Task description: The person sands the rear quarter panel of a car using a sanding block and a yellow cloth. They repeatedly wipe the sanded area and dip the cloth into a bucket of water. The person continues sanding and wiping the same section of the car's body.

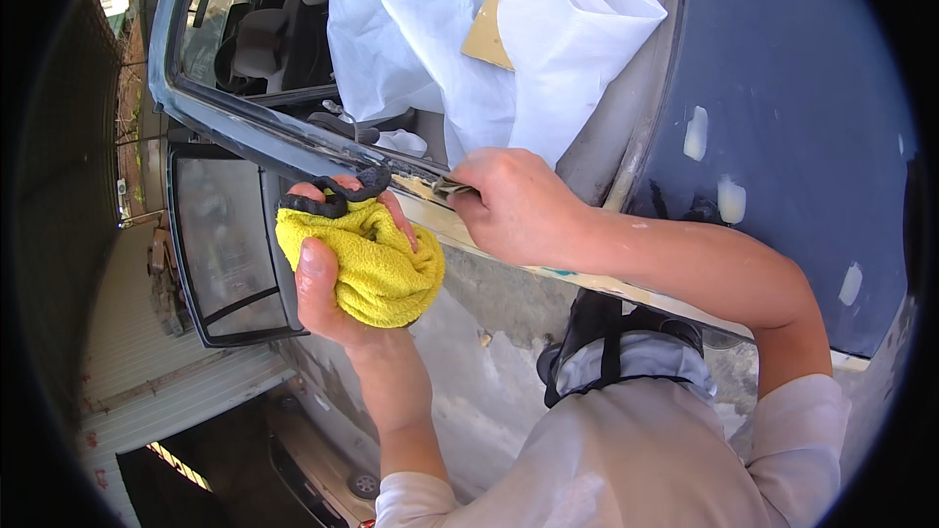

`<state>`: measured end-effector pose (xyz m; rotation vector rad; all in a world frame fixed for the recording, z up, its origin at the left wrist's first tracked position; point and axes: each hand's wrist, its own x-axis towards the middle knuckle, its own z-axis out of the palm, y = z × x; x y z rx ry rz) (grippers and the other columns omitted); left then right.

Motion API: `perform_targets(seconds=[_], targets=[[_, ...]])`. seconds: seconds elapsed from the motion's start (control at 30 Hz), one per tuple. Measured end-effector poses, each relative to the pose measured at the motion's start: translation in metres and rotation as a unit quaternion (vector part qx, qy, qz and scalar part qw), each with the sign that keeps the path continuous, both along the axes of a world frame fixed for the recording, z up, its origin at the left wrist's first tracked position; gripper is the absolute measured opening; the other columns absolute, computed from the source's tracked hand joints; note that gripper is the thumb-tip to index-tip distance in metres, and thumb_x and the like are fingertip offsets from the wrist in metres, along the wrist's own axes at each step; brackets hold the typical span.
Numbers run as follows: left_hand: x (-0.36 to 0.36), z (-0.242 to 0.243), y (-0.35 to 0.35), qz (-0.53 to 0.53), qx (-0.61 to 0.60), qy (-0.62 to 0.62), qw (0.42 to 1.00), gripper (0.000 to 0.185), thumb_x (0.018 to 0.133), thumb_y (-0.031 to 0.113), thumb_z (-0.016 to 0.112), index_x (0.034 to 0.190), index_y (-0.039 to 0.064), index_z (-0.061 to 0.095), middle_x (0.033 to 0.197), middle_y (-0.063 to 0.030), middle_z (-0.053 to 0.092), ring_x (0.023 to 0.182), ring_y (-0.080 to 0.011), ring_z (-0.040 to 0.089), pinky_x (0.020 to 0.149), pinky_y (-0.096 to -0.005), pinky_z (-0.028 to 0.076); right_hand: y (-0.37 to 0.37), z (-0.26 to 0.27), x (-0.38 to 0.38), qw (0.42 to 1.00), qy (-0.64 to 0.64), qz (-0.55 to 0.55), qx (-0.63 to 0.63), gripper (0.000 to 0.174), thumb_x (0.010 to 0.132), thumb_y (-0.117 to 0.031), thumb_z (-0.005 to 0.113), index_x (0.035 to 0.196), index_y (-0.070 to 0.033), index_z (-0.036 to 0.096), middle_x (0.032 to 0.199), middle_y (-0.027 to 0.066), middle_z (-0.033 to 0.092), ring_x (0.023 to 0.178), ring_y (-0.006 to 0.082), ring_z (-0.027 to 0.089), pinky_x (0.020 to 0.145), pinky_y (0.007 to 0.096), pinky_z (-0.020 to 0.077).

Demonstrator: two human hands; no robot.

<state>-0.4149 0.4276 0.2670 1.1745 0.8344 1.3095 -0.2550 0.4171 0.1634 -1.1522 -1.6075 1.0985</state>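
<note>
My left hand (323,293) grips a bunched yellow towelling cloth (389,271) with a black edge strip (359,191) looped over the fingers. My right hand (513,205) pinches a small folded dark piece, which looks like sandpaper (449,189). This piece touches the narrow body edge (414,186) below the car's rear window opening, where cream filler shows. White sheeting (396,22) drapes over the opening just beyond my right hand. A tan flat piece (488,33), perhaps cardboard, is partly covered by the sheeting.
A blue car panel (770,125) with several pale filler patches (732,199) lies to the right. An open car door (227,235) stands out on the left. Another car (330,462) is parked on the concrete floor (469,374) at lower left. Seats (260,40) show inside.
</note>
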Motion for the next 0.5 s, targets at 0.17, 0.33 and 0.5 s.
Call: perform_targets(seconds=[0.17,0.33,0.5], targets=[[0.003,0.000,0.006,-0.097,0.036,-0.008,0.995,0.042,0.098,0.037,0.056,0.129,0.010,0.051,0.123,-0.0170,0.058,0.087,-0.0301,0.056,0.065,-0.0389,0.050,-0.025,0.002,0.018,1.000,0.002,-0.006,-0.024,0.012,0.086,-0.006,0.062,0.088,0.005,0.068,0.091,0.0204,0.066,0.085,0.0423,0.064,0.076,0.0496,0.0515],[0.005,-0.001,0.008,-0.044,0.023,0.005,0.999,0.040,0.097,0.036,0.056,0.128,0.010,0.051,0.121,-0.0165,0.059,0.086,-0.0300,0.056,0.064,-0.0391,0.051,-0.012,0.006,0.008,1.000,0.001,-0.007,0.007,0.015,0.084,-0.003,0.061,0.093,0.007,0.069,0.091,0.0209,0.066,0.083,0.0426,0.064,0.075,0.0488,0.0519],[0.007,-0.002,0.008,-0.068,0.025,-0.001,0.997,0.041,0.096,0.034,0.057,0.128,0.010,0.050,0.121,-0.0177,0.058,0.086,-0.0303,0.055,0.064,-0.0392,0.051,-0.021,0.004,0.015,1.000,-0.011,-0.002,-0.014,0.013,0.082,0.000,0.060,0.089,0.006,0.068,0.093,0.0211,0.065,0.083,0.0433,0.064,0.074,0.0487,0.0520]])
